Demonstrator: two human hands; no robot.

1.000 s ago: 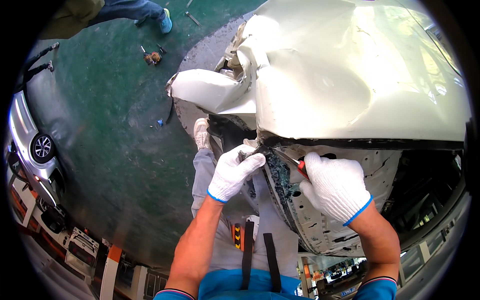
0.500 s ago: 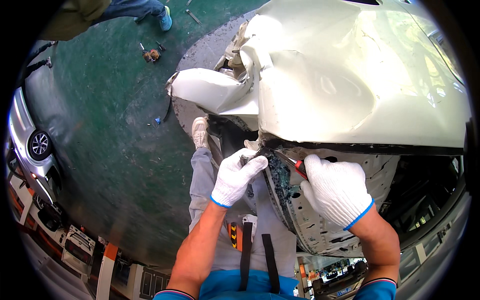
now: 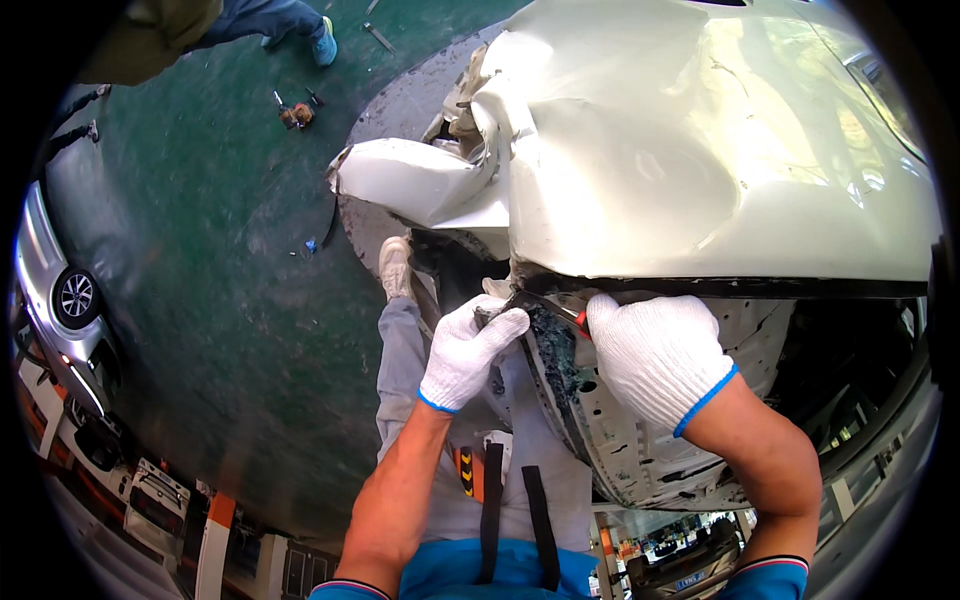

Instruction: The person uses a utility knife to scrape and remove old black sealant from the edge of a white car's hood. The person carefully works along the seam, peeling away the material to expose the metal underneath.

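My left hand (image 3: 468, 350), in a white knit glove with a blue cuff, pinches a dark, ragged edge piece (image 3: 520, 303) at the corner of the crumpled white car panel (image 3: 640, 190). My gloved right hand (image 3: 660, 350) is closed around a red-handled tool (image 3: 582, 322) with a slim metal shaft, which looks like a screwdriver. Its shaft points left toward my left fingertips, under the panel's dark lower edge. The tip is too small to make out, and most of the handle is hidden in my fist. Below lies scuffed, perforated inner bodywork (image 3: 630, 430) with dark sealant.
A bent white panel flap (image 3: 410, 180) juts left over the green floor (image 3: 220, 240). Small tools (image 3: 296, 112) lie on the floor. Another person's leg and shoe (image 3: 323, 42) show at the top left. A silver car (image 3: 62, 290) stands at far left.
My right hand has moved slightly left and up, pushing the tool closer to my left fingertips and covering more of its handle. My left hand keeps its pinch.
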